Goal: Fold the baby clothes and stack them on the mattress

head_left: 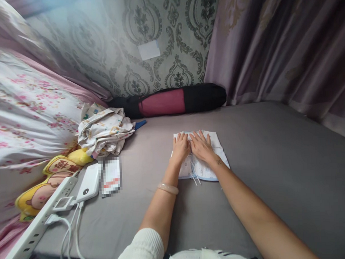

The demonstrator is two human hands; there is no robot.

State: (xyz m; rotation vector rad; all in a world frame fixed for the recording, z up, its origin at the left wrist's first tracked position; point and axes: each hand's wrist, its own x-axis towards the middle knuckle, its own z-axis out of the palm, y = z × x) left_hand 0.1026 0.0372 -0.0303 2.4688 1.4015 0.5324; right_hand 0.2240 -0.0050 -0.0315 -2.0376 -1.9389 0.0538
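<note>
In the head view, grey patterned wallpaper (173, 42) and a mauve curtain (243, 59) behind a grey-covered bed (263, 149), with a black-and-pink roll bag (163, 101) straight beyond the hands, well apart from them. Directly under both hands, spread flat on the bed, a small white printed garment (204, 170) with pale blue edging. Left hand (181, 146) palm down on its far left part, fingers only slightly apart; right hand (201, 145) just beside, also palm down, fingers fanned wider, near the far middle. Nothing visibly gripped by either: both flattened, not curled. No nearer hand to single out, with both touching the garment; no clear long axis either, in a fairly square outline. On the near side of the hands, thin white strings (194, 174) trailing past the hem. Well left of the hands, a crumpled printed cloth (106, 128), a yellow cushion (39, 191), a white power strip (31, 229), a white device (88, 181) and a blurred-out packet (111, 176).
</note>
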